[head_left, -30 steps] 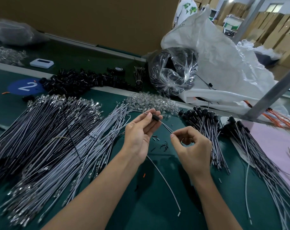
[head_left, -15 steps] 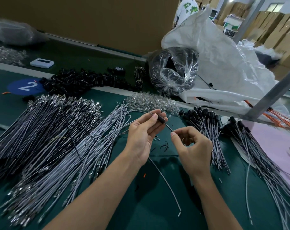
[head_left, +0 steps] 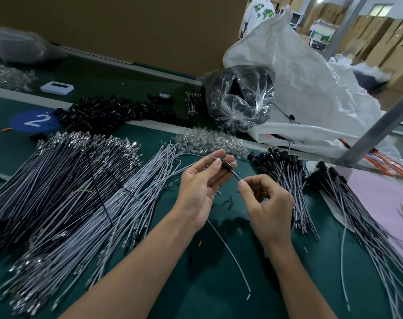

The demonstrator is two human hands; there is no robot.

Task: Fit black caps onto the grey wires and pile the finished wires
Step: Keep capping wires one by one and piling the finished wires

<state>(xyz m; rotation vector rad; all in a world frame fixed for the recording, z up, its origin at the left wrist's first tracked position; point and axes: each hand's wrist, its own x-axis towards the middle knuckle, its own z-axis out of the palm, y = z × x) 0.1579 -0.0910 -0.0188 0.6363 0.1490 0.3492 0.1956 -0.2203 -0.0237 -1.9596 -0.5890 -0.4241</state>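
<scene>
My left hand (head_left: 202, 180) pinches a small black cap (head_left: 226, 165) at its fingertips, palm facing me. A grey wire (head_left: 228, 247) runs through the cap; its metal tip sticks out past my fingers and its long tail curves down over the green table. My right hand (head_left: 265, 203) pinches the same wire just below the cap. Uncapped grey wires (head_left: 69, 192) lie in a broad heap on the left. Capped wires (head_left: 285, 180) are piled on the right, and a second pile of capped wires (head_left: 357, 215) lies further right. Loose black caps (head_left: 108, 112) sit at the back.
A heap of clear small parts (head_left: 209, 143) lies behind my hands. A plastic bag of black parts (head_left: 239, 100) and a big white sack (head_left: 311, 88) stand at the back right. A metal post (head_left: 380, 125) slants on the right, over a pink sheet (head_left: 384, 199).
The black cap has slid along the wire toward my left fingertips. Both hands stayed almost in place.
</scene>
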